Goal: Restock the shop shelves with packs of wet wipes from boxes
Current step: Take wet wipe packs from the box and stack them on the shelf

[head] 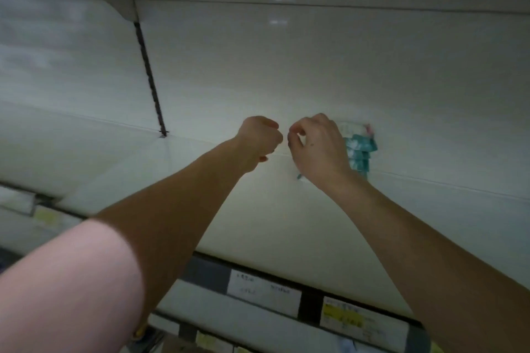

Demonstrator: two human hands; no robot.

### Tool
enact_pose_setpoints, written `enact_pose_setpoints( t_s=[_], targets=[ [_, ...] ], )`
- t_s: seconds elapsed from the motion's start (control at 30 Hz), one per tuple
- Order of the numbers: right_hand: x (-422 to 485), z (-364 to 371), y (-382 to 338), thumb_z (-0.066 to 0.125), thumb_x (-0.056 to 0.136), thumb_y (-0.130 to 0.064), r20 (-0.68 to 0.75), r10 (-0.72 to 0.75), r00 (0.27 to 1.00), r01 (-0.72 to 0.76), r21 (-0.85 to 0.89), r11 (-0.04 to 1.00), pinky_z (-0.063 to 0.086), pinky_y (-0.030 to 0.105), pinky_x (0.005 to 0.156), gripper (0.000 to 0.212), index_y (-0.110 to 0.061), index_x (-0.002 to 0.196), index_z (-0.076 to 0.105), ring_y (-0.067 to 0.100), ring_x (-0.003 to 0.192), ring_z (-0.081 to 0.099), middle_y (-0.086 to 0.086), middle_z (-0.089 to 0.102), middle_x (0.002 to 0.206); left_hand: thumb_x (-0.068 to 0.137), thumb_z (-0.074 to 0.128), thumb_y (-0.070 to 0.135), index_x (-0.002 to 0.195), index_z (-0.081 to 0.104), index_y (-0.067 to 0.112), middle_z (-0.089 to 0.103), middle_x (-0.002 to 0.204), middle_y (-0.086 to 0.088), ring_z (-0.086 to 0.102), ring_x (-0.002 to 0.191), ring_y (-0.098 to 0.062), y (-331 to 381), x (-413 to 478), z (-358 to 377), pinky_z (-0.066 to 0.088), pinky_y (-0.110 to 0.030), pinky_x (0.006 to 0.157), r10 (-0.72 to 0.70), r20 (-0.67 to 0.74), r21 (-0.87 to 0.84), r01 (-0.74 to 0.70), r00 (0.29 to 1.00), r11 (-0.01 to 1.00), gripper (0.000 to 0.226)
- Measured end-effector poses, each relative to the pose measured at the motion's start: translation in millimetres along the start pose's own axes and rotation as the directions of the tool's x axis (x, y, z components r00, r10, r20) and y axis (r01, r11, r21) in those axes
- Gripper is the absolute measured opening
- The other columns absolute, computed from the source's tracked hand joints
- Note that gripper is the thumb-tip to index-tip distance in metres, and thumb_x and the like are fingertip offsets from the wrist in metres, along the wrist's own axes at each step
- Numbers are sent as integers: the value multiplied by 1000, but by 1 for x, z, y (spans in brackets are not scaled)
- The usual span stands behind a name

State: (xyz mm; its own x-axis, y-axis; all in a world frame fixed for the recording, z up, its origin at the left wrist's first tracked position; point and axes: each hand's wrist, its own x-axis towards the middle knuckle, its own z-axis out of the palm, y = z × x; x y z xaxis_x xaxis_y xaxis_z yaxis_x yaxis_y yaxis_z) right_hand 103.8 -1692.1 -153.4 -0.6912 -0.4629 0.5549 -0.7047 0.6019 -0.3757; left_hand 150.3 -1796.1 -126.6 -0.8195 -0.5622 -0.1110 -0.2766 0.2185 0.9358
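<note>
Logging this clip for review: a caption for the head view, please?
Reaching deep into a white shelf: left hand fisted, right hand curled by teal wet-wipe packs at the back.

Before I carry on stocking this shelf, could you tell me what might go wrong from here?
1. The teal wipe packs look unevenly stacked at the back of the shelf, partly hidden by the right hand; drawing that hand back could topple them.
2. The left hand is also far in, close beside the right, so a careless withdrawal might sweep the stack.
Whether the right hand grips a pack cannot be told.
</note>
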Motion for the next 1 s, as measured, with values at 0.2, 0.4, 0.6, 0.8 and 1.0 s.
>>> enact_pose_setpoints(
  t_s=[0.2, 0.4, 0.6, 0.8, 1.0],
  targets=[
    [-25, 41, -65, 50, 96, -20, 120, -102, 987, 92, 88, 992, 34, 25, 76, 21, -13, 106, 67, 22, 101, 51, 7, 57, 108, 92, 52, 2, 125, 58, 14, 62, 104, -7, 56, 82, -16, -42, -30, -66, 47, -24, 62, -101, -112, -53, 95, 989, 994, 35],
    [-59, 75, -163, 49, 97, -20, 222, -253, 942, 208, 207, 956, 35, 25, 74, 20, -12, 104, 66, 20, 98, 51, 6, 57, 104, 94, 49, 0, 119, 57, 11, 57, 89, -6, 53, 66, -14, -93, -81, -157, 49, -27, 63, -163, -267, -104, 140, 950, 985, 28],
    [-111, 95, -279, 47, 94, -24, 331, -363, 871, 270, 295, 916, 41, 31, 74, 22, -13, 86, 65, 29, 95, 55, 8, 58, 95, 93, 48, 2, 106, 56, 17, 56, 84, -7, 48, 63, -13, -148, -164, -249, 42, -24, 57, -288, -445, -225, 205, 848, 953, 21],
    [-198, 100, -409, 48, 95, -27, 368, -529, 765, 383, 401, 832, 39, 33, 75, 23, -15, 93, 66, 28, 96, 54, 6, 54, 92, 92, 49, 4, 101, 57, 19, 59, 95, -11, 54, 75, -21, -208, -279, -348, 47, -29, 65, -370, -583, -287, 242, 724, 927, 20],
    [-288, 102, -530, 48, 96, -28, 370, -685, 627, 457, 537, 709, 47, 37, 80, 24, -13, 96, 66, 25, 95, 55, 7, 59, 101, 90, 53, 3, 102, 60, 19, 58, 85, -6, 53, 64, -16, -258, -404, -432, 42, -23, 49, -457, -693, -368, 272, 557, 889, 21]
  ],
)
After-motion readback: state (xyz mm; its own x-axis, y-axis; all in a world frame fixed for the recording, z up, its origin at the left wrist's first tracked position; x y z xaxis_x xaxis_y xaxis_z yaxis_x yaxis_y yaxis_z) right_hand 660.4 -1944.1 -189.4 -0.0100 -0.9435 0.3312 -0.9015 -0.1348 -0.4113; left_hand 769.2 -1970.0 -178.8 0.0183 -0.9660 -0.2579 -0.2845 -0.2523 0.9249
